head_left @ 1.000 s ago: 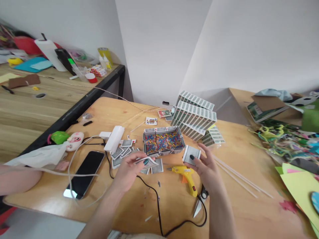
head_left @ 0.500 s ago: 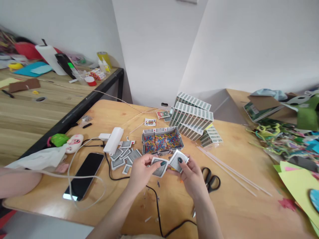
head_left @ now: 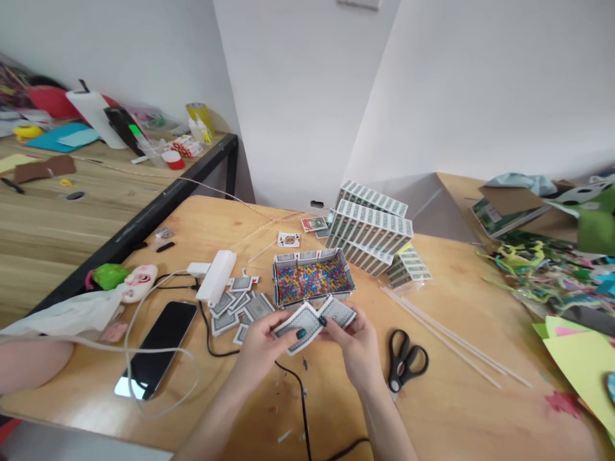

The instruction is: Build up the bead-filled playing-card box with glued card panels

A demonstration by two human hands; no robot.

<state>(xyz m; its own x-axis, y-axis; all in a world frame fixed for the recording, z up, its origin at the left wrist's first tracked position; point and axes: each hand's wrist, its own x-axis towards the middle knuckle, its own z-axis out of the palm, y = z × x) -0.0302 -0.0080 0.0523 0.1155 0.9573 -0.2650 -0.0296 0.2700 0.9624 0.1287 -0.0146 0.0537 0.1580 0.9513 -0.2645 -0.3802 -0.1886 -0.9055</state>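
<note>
- Pale walls [head_left: 298, 96] rise behind a light wooden surface [head_left: 456, 410], where two hands are busy near the middle.
- The left hand [head_left: 259, 352] pinches a grey-backed card [head_left: 298, 325] between thumb and fingers, tilted above the surface.
- The right hand [head_left: 361, 355] grips a second card [head_left: 339, 312], its inner edge meeting or overlapping the other; I cannot tell which.
- Just beyond the cards lies an open box [head_left: 307, 256], full of small multicoloured bits.
- Loose cards [head_left: 258, 307] are scattered left of the box, beside a white block [head_left: 216, 276]; a face card [head_left: 289, 239] lies farther back.
- Stacked card packs [head_left: 372, 227] stand behind the box, toward the right.
- Black-handled scissors [head_left: 405, 362] rest right of the right hand, near thin pale sticks [head_left: 449, 336].
- Far left, a phone [head_left: 158, 349] lies with a white cable [head_left: 189, 351] across it.
</note>
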